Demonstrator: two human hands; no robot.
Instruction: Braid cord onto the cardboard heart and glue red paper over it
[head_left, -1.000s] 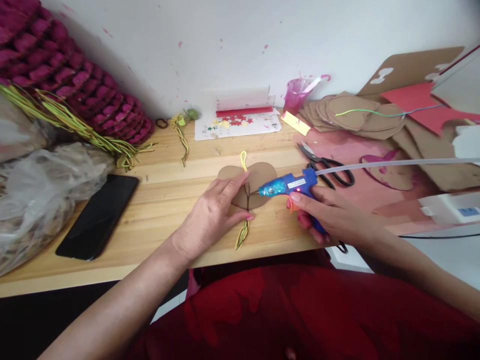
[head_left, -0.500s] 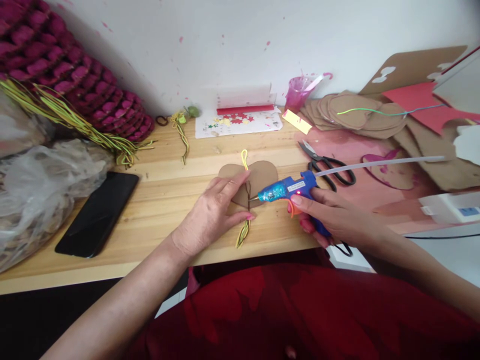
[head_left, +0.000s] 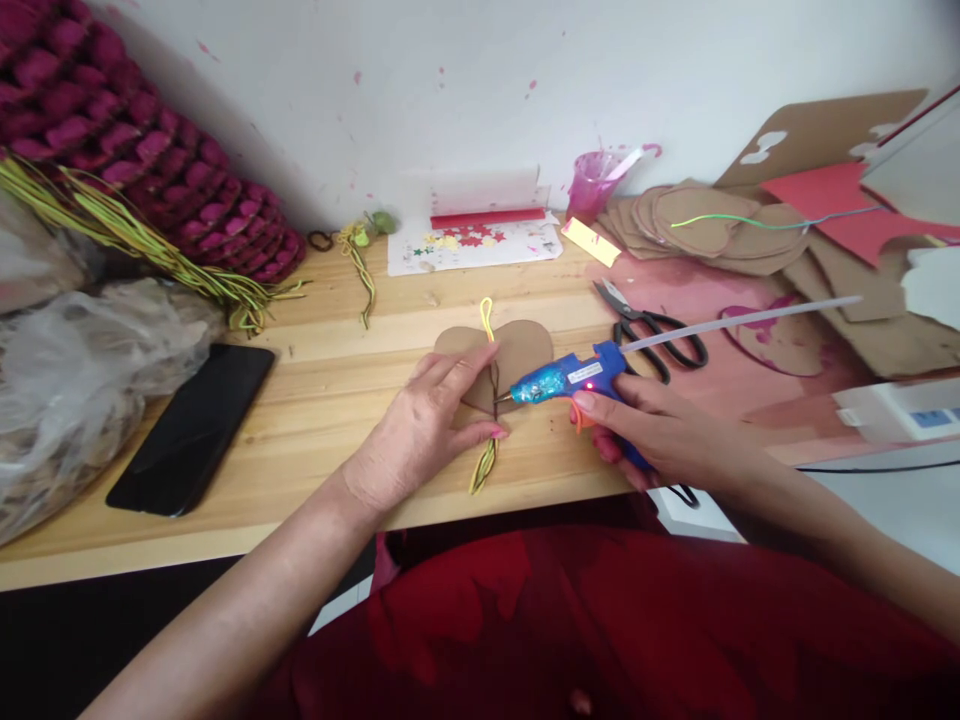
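A brown cardboard heart (head_left: 529,348) lies on the wooden table, point towards me. Down its middle runs a yellow-and-black cord (head_left: 484,468), looped beyond the top edge and frayed into a tail below the tip. My left hand (head_left: 416,430) holds this cord against the heart, fingertips pressing its upper part and thumb on it near the tip. Wrapped around the handle of a blue hot glue gun (head_left: 551,383) is my right hand (head_left: 652,425), thumb near the orange trigger. The gun's nozzle touches or nearly touches the cord low on the heart. Its indicator glows red.
Black-handled scissors (head_left: 660,335) lie right of the heart, beneath the protruding glue stick. Stacked cardboard shapes (head_left: 697,220) and a pink cup (head_left: 592,185) stand behind. A black phone (head_left: 193,430), plastic bag (head_left: 75,390) and cord bundle (head_left: 150,235) are leftward. Star cutouts (head_left: 476,237) lie on white paper.
The view has shifted slightly. The rear end of the glue stick has moved left with the gun tilting a little; the nozzle stays at the cord. My left hand keeps its place.
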